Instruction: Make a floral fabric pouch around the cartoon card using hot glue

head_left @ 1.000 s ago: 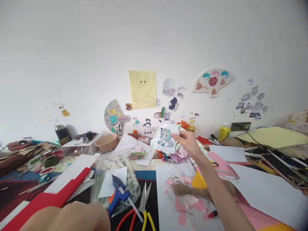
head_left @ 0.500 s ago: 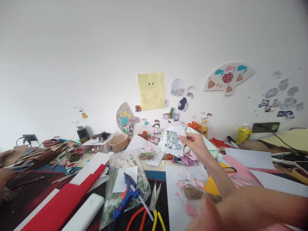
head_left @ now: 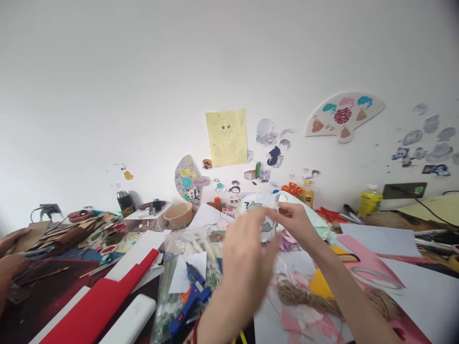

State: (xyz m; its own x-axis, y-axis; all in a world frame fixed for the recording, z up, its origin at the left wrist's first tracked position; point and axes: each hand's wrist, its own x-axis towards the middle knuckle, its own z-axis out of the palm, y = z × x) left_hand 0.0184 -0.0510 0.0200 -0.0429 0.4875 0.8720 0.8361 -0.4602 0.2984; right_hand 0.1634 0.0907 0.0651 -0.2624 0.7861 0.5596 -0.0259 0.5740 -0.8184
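A small white paper piece (head_left: 254,204) with a green-haired cartoon drawing is held up above the cluttered middle of the desk. My right hand (head_left: 294,220) pinches it at its right edge. In front of the drawing is my left hand (head_left: 247,253), blurred, its fingers bent toward that same edge and near my right fingertips. It covers most of the picture, and whether it grips the paper does not show. Below my hands lie a blue glue gun (head_left: 193,301) on a clear plastic bag and, to the right, a bundle of brown twine (head_left: 304,300).
At the left edge, another person's hand (head_left: 14,239) is by a cardboard piece. A red strip (head_left: 86,310) and a white box (head_left: 129,320) lie at the front left. Behind stand a tan bowl (head_left: 178,215) and a yellow bottle (head_left: 370,200); pink paper (head_left: 369,253) lies right.
My left hand is now at the paper, covering the drawing. A large blurred hand at the lower right is gone, uncovering the twine. My right hand keeps holding the paper.
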